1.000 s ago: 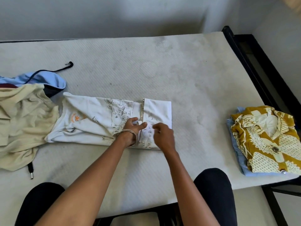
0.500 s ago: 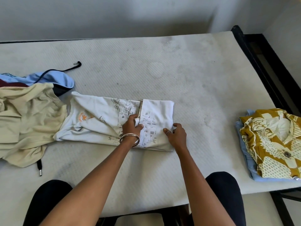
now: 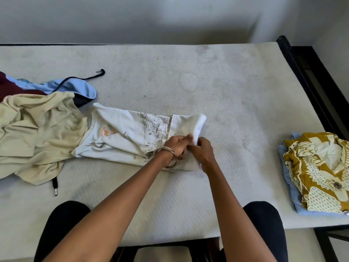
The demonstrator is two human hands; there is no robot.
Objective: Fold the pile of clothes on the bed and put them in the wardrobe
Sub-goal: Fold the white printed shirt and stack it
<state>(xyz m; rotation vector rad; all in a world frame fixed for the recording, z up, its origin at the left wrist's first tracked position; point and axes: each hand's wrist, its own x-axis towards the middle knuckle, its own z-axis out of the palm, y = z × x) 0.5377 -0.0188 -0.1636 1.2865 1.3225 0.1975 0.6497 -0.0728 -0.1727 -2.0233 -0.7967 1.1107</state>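
We were seated at the edge of a bare mattress [image 3: 188,72], both arms stretched forward over it. Directly under our hands lay a white printed T-shirt [image 3: 120,137], already narrowed into a long strip running away to the left. Our left hand [image 3: 174,145], with two bangles [image 3: 169,155] on the wrist, and our right hand [image 3: 203,150] were close together, almost touching, both pinching the near corner of the shirt's right end. That end was lifted and curling over toward the left, which suggests we were bringing it across to shorten the strip. Holding it with both hands likely kept the layers lined up.

Well to the left of our hands sat the unfolded pile [image 3: 37,133]: a beige garment on top, with pale blue and maroon cloth and a black drawstring behind it. Well to the right of our hands was a folded stack [image 3: 321,171], a mustard patterned shirt on something light blue, probably parked there until it goes to the wardrobe, which we could not see.
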